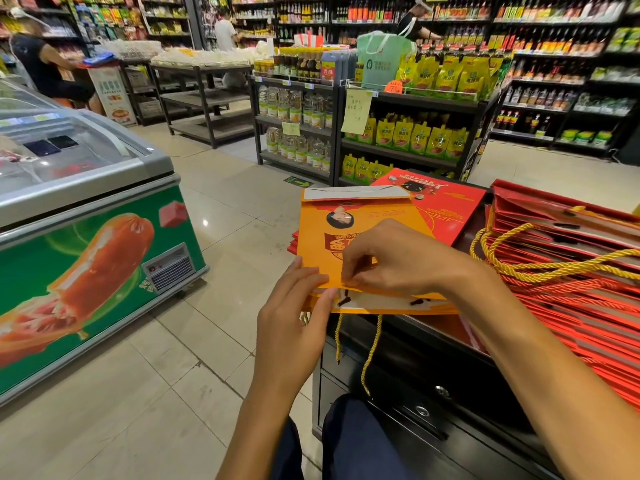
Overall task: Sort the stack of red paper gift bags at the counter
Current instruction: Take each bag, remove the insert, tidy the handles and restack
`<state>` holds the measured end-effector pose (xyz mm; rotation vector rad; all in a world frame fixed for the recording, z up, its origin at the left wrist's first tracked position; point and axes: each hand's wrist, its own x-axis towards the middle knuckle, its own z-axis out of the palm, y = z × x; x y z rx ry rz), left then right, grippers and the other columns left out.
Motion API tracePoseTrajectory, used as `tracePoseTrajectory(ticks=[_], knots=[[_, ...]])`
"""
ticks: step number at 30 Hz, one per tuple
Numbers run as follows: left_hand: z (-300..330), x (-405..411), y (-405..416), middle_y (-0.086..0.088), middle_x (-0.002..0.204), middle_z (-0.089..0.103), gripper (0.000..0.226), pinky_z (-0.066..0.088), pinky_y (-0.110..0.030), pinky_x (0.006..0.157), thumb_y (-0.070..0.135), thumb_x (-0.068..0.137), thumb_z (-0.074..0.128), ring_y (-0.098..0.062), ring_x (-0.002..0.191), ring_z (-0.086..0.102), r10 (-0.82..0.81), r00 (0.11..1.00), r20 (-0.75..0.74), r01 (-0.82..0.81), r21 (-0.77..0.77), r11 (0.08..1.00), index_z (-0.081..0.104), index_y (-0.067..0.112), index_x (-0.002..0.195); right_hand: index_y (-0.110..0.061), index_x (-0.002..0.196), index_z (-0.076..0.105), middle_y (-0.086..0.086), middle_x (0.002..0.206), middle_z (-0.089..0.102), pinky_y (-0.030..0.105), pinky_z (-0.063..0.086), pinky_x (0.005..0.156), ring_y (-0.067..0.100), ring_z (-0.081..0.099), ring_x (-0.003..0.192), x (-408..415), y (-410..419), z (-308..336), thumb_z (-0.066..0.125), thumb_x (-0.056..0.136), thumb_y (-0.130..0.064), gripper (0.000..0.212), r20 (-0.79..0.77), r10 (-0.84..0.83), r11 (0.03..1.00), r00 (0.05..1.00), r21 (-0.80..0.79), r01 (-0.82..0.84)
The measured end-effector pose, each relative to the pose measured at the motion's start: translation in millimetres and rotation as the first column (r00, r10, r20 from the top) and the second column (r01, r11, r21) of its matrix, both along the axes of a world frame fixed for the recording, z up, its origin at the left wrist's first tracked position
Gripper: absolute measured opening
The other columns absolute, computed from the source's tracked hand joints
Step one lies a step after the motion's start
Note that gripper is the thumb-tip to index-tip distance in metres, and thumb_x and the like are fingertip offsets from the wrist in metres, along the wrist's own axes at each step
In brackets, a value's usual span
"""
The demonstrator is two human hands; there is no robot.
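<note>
- My left hand (294, 317) pinched the near-left corner of the flat orange paper gift bag (349, 237); my right hand (391, 258) pinched its near edge.
- That bag lay on the black tabletop (433, 344), at nine o'clock from the big stack of red paper gift bags (568, 265).
- Risk, I judged: dangling yellow cord handles (370, 351) could snag and drag bags off the edge.
- Printing was upside down, unreadable.

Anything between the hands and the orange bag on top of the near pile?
Nothing visible. The left hand pinches the orange bag at its near-left corner, and the right hand pinches the near edge; both already touch it.
</note>
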<state>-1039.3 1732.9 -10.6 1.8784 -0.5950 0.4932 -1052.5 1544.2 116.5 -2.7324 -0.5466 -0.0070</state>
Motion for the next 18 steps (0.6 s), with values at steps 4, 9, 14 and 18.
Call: tracePoseTrajectory(ticks=[4,9,14,18], knots=[[4,-3,-3,0.01,0.131,0.067,0.024,0.043,-0.006,0.102,0.036,0.096,0.067,0.004,0.137,0.045,0.048,0.999,-0.01,-0.048,-0.059,0.997,0.073,0.024,0.116,-0.029,0.101,0.08,-0.018,0.098,0.07,0.024,0.049,0.084,-0.002,0.061,0.095,-6,-8,-1,0.071,0.093,-0.03,0.012,0.002,-0.058,0.997,0.998,0.046,0.057],[11,-5,-5,0.013,0.132,0.064,0.024,0.044,-0.009,0.103,0.035,0.095,0.065,0.003,0.137,0.047,0.066,0.998,-0.003,-0.065,-0.127,0.99,0.069,0.028,0.118,-0.036,0.12,0.072,-0.019,0.113,0.067,0.015,0.042,0.087,-0.002,0.055,0.107,-14,-15,-9,0.074,0.089,-0.045,0.032,0.058,-0.042,0.999,0.997,0.03,0.041],[15,-12,-12,0.004,0.133,0.059,0.035,0.044,-0.002,0.091,0.018,0.091,0.075,0.017,0.125,0.047,0.152,0.988,0.022,-0.145,-0.19,0.971,0.06,0.017,0.122,-0.024,0.116,0.076,-0.012,0.106,0.071,0.013,0.043,0.079,0.001,0.059,0.096,-13,-9,-15,0.069,0.093,-0.029,0.025,0.169,-0.046,0.998,0.984,0.056,0.037],[10,-11,-17,-0.003,0.134,0.06,0.017,0.058,-0.046,0.096,0.011,0.091,0.076,-0.019,0.143,0.045,0.169,0.969,0.179,-0.16,-0.064,0.985,0.071,0.012,0.107,-0.022,0.114,0.077,-0.013,0.101,0.071,0.007,0.04,0.078,0.0,0.059,0.092,-12,-4,-19,0.063,0.09,-0.033,0.03,0.251,-0.067,0.995,0.966,0.094,0.045]])
